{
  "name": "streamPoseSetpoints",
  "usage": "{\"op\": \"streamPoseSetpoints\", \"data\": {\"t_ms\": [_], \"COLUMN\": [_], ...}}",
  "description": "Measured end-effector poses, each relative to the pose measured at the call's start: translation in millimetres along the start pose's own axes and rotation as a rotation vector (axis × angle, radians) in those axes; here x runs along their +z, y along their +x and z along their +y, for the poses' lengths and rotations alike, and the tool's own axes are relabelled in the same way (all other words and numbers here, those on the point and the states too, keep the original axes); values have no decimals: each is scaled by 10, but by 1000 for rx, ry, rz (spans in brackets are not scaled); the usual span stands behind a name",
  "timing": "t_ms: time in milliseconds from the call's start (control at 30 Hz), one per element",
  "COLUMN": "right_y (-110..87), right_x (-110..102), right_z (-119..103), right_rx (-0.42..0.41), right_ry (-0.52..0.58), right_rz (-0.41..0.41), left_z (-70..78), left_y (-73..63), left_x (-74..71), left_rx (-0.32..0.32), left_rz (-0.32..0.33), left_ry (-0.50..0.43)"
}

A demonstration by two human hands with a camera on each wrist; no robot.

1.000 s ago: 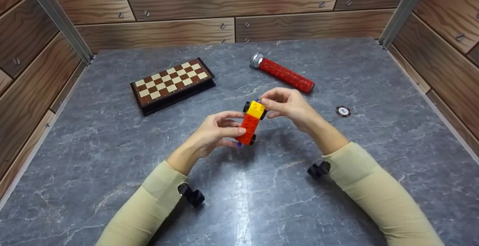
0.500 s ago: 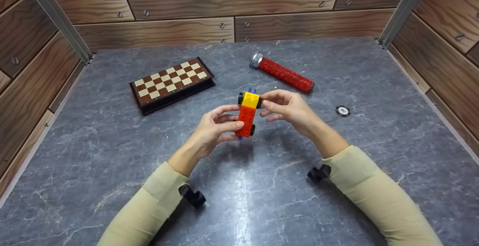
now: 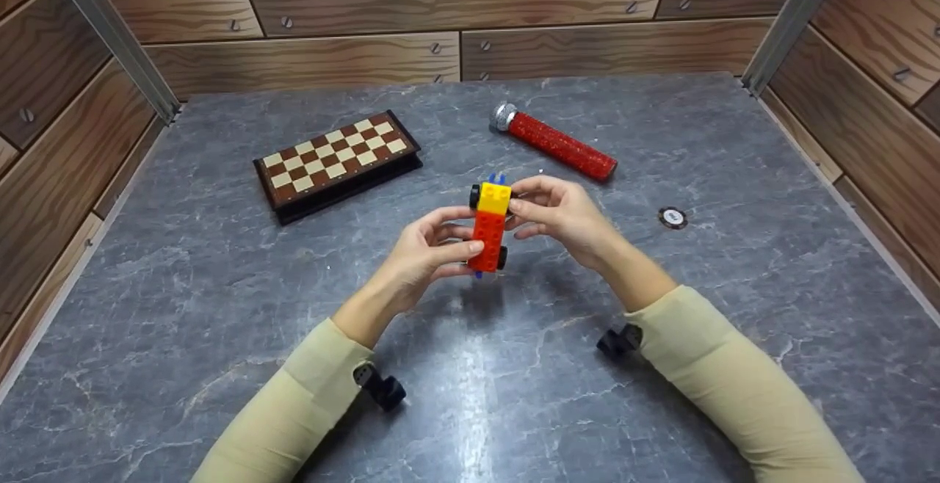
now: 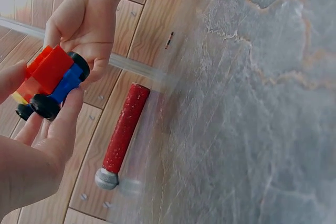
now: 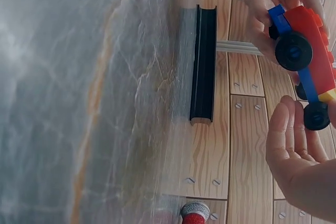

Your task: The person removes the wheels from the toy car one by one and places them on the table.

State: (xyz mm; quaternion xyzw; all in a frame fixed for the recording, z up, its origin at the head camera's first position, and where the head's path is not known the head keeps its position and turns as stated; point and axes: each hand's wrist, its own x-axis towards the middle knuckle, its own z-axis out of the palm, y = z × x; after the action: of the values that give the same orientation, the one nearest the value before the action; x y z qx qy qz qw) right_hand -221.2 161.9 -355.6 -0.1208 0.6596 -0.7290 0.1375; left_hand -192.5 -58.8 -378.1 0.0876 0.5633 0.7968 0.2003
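A toy car (image 3: 489,237) built of blocks is held above the table between both hands. Red and yellow studded bricks sit on its blue base, which has black wheels (image 5: 294,51). My left hand (image 3: 422,257) grips the red part from the left, thumb on top and fingers beneath. At the yellow end, my right hand (image 3: 564,211) pinches the right-hand wheel between thumb and fingers, mostly hiding it in the head view. Blue prongs stick out beyond the yellow brick. In the left wrist view, the red brick (image 4: 55,69) and the blue side face the camera.
Behind the hands lie a folded chessboard case (image 3: 338,164) at left and a red glittery microphone (image 3: 554,142) with a silver head. A poker chip (image 3: 673,217) lies to the right. Wood-patterned walls (image 3: 352,6) enclose the grey marbled table (image 3: 183,307).
The toy car has swung from a slant to nearly straight, its yellow end turned away and slightly left. My right hand's fingertips have shifted from its front corner to the wheel's side.
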Motion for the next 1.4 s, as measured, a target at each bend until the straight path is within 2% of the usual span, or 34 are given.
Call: {"op": "streamPoseSetpoints", "data": {"t_ms": [267, 467, 667, 1000, 1200, 1400], "right_y": [-16, -51, -100, -114, -130, -127], "right_x": [1, 36, 72, 90, 112, 131], "right_z": [-11, -15, -26, -45, -53, -40], "right_rx": [-34, -84, -121, -132, -145, -149], "right_ry": [-24, -73, -114, -64, -27, -4], "right_rz": [1, 20, 48, 45, 28, 3], "left_z": [23, 34, 49, 73, 91, 80], "left_y": [17, 21, 14, 18, -8, -11], "left_x": [17, 29, 39, 63, 75, 76], "left_rx": [39, 94, 122, 179, 180, 176], "left_rz": [-22, -67, -110, -130, -155, -145], "left_ry": [65, 46, 27, 51, 55, 62]}}
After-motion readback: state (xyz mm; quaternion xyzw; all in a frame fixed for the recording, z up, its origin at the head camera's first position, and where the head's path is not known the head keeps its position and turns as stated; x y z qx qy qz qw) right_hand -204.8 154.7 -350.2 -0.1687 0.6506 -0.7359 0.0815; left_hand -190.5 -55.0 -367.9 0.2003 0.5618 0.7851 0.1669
